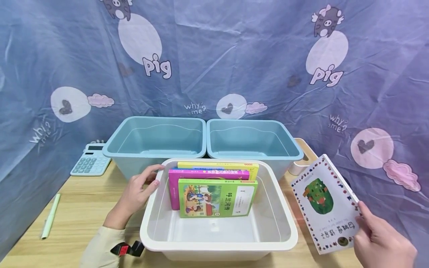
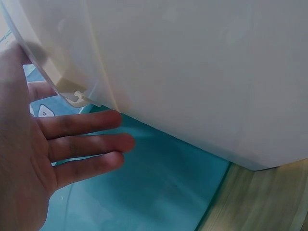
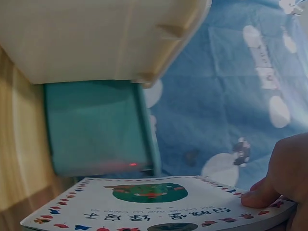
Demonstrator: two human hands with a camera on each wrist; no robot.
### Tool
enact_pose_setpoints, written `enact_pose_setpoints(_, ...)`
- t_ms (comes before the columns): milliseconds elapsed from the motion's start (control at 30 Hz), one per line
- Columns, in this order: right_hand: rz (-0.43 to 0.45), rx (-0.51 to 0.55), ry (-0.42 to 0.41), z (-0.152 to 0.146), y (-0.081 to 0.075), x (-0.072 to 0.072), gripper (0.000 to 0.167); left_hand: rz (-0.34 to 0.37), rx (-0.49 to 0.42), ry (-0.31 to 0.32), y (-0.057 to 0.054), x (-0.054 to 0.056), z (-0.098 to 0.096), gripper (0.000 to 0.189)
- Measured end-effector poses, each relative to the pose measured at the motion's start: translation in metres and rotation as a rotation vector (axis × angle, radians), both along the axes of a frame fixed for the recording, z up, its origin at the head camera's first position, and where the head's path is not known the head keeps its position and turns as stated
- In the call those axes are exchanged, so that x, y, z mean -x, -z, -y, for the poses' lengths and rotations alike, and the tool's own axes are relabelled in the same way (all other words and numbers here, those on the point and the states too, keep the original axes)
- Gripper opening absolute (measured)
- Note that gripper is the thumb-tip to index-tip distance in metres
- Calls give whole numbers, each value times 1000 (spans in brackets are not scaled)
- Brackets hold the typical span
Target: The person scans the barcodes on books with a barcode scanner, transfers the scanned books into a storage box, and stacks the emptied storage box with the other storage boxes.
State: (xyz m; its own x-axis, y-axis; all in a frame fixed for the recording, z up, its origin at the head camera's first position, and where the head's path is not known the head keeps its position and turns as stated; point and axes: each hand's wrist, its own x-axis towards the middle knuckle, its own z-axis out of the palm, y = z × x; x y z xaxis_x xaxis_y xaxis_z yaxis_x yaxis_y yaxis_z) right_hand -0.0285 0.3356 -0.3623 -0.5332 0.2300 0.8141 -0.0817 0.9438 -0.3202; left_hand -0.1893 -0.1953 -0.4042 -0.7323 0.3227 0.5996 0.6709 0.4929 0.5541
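A white plastic bin [image 1: 218, 245] stands in front, with several books upright inside, a green-covered book [image 1: 204, 199] nearest and a magenta book [image 1: 175, 190] behind it. My left hand [image 1: 135, 193] rests at the bin's left rim near the far corner, thumb and index finger touching it. In the left wrist view, the other fingers [image 2: 91, 142] stretch out straight beneath the rim. To the right of the bin, my right hand [image 1: 383, 238] pinches a white book [image 1: 326, 208] by its edge, thumb on the cover. That cover has a patterned border and a green picture.
Two teal bins [image 1: 154, 137] stand side by side behind the white one. A blue calculator [image 1: 90, 162] and a light green pen [image 1: 51, 216] lie on the left of the wooden table [image 1: 80, 208]. A white container with a wooden top [image 1: 305, 150] sits at the back right.
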Motion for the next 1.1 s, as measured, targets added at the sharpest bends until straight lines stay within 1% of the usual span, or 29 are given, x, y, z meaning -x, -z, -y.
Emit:
enact_pose_setpoints(33, -97, -1, 28, 6, 5, 4, 38, 3, 0, -1, 0, 0, 0, 39)
enact_pose_setpoints(67, -149, -13, 35, 9, 8, 8, 37, 5, 1, -2, 0, -1, 0, 39)
enact_pose_setpoints(100, -153, -29, 39, 11, 10, 11, 36, 7, 3, -3, 0, -1, 0, 38)
enact_pose_setpoints(233, -107, -101, 46, 12, 16, 21, 34, 5, 7, -6, 0, -1, 0, 39)
enact_pose_setpoints(300, -82, -114, 36, 12, 18, 25, 35, 8, 5, -7, 0, -1, 0, 39)
enact_pose_setpoints(367, -78, -109, 26, 12, 21, 30, 37, 14, 4, -6, 0, -1, 0, 39)
enact_pose_setpoints(467, -49, -107, 15, 13, 23, 33, 40, 29, 4, -7, 0, 0, 0, 38)
enact_pose_setpoints(633, -3, -100, 15, 16, 24, 36, 42, 53, 8, -4, 0, 0, 0, 38)
enact_pose_setpoints(833, 48, -91, 30, 20, 22, 36, 41, 65, 1, 10, 0, 1, 0, 38)
enact_pose_setpoints(1100, 74, -119, 49, 21, 19, 37, 38, 62, -1, 16, 1, 1, 0, 38)
